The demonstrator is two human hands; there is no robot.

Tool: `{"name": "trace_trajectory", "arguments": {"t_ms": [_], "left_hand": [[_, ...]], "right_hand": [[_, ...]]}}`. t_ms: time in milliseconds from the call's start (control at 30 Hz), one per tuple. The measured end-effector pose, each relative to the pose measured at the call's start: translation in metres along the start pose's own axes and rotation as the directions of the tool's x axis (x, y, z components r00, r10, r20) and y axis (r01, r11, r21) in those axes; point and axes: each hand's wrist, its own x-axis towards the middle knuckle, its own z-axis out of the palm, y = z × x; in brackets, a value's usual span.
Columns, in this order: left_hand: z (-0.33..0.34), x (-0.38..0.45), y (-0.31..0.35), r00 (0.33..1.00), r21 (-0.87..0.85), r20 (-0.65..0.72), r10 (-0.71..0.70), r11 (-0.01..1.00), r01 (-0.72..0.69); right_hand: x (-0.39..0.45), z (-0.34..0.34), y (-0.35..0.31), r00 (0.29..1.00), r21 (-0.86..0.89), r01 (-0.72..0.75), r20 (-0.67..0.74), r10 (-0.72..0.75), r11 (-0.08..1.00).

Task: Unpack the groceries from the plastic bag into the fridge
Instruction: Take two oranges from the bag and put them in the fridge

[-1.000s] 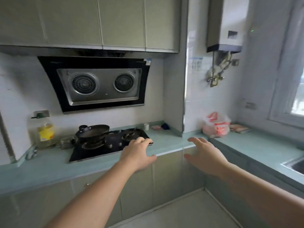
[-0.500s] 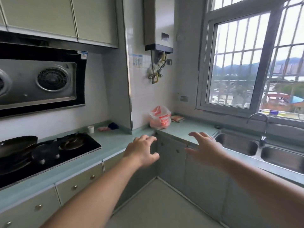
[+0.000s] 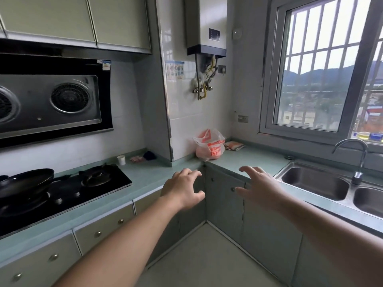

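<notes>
Two hands reach forward over the corner of the table [image 3: 244,157] in the head view, both empty. The left hand [image 3: 183,189] has its fingers loosely spread and slightly bent, holding nothing. The right hand [image 3: 259,186] is spread wider, fingers apart, also holding nothing. The bag [image 3: 209,145], white plastic with red print, sits upright on the table in the corner against the tiled wall, well apart from both hands. A cloth [image 3: 234,145] lies just beside it on the right. To the left a pan [image 3: 24,182] rests on the stove [image 3: 68,195], and a cup [image 3: 121,160] stands behind the stove. A sink [image 3: 315,182] with a tap [image 3: 357,154] lies under the window on the right.
</notes>
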Motion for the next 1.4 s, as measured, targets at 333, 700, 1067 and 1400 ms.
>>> {"name": "trace_trajectory", "arguments": {"t_ms": [333,700,1067,1400], "left_hand": [[0.056,0.142,-0.064,1.0,-0.12,0.022,-0.011,0.993,0.013],[0.09,0.303,-0.122,0.999,-0.182,0.042,0.01,0.983,-0.002],[0.157,0.453,-0.135,0.99,-0.204,0.091,-0.105,0.971,0.122],[0.203,0.579,-0.14,0.979,-0.171,0.119,-0.163,0.968,0.182]], "right_hand": [[0.148,0.047,0.006,0.999,-0.035,-0.029,0.026,0.03,0.999],[0.295,0.086,0.028,0.993,-0.006,-0.118,-0.009,0.118,0.993],[0.455,0.139,0.102,0.995,0.148,-0.065,0.079,0.053,0.987],[0.589,0.179,0.157,0.98,0.204,-0.04,0.198,-0.001,0.978]]}}
